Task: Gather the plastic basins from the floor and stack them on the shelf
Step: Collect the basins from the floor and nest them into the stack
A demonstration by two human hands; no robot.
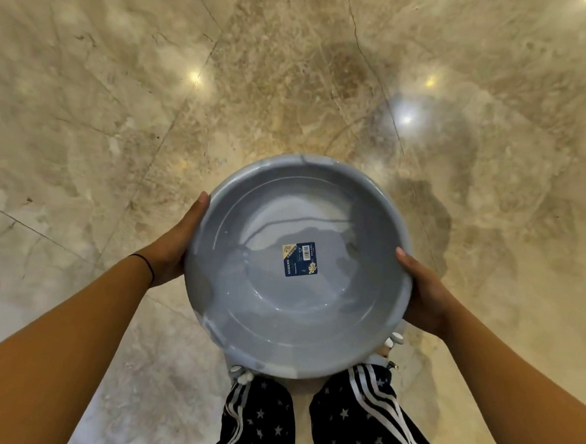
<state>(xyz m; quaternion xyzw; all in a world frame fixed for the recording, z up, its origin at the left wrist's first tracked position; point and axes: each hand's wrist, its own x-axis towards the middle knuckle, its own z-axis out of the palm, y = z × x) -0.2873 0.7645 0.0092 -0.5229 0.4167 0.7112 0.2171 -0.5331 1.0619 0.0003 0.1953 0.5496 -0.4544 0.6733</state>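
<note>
A round grey-blue plastic basin [263,299] with a dark blue label on its inner bottom is held upright in front of me, above the floor. My left hand [177,245] grips its left rim, thumb along the edge and fingers hidden underneath. My right hand [421,295] grips the right rim the same way, thumb on top. The basin is empty inside. No shelf and no other basin show in the view.
Polished beige marble floor [293,84] spreads all around, with bright lamp reflections. My legs in black star-patterned trousers [358,421] and light shoes stand directly under the basin.
</note>
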